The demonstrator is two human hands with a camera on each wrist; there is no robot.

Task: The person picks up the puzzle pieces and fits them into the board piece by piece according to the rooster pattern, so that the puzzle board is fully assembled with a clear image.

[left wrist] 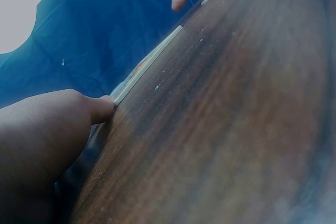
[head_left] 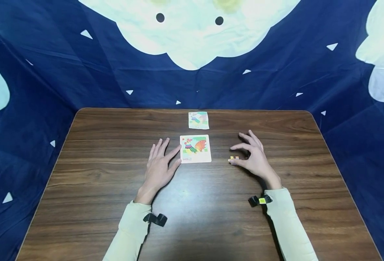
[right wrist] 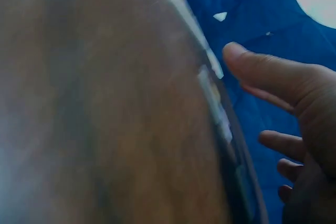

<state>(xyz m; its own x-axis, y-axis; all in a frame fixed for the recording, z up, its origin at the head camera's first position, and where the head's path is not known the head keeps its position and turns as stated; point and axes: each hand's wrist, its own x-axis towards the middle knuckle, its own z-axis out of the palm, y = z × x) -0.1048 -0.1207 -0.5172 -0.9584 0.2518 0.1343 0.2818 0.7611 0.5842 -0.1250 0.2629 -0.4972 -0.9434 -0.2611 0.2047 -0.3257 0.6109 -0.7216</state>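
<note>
A square picture board (head_left: 200, 156) with a colourful rooster lies mid-table. My left hand (head_left: 157, 169) rests with fingers spread at its left side, index finger and thumb touching the edge. In the left wrist view, the thumb of that hand (left wrist: 44, 129) meets the board's rim (left wrist: 149, 65). To the right, my right hand (head_left: 256, 158) is held over small coloured flat pieces (head_left: 233, 158), thumb and fingers apart. The right wrist view shows these pieces (right wrist: 214, 100) blurred on the table, beside the thumb of the right hand (right wrist: 304, 90). Part of the pieces is hidden under the hand.
A smaller paper card (head_left: 198, 120) with a similar rooster picture lies behind the board, near the far edge of the brown wooden table (head_left: 97, 159). A dark blue cloth (head_left: 91, 72) with white shapes hangs around the table's back and sides.
</note>
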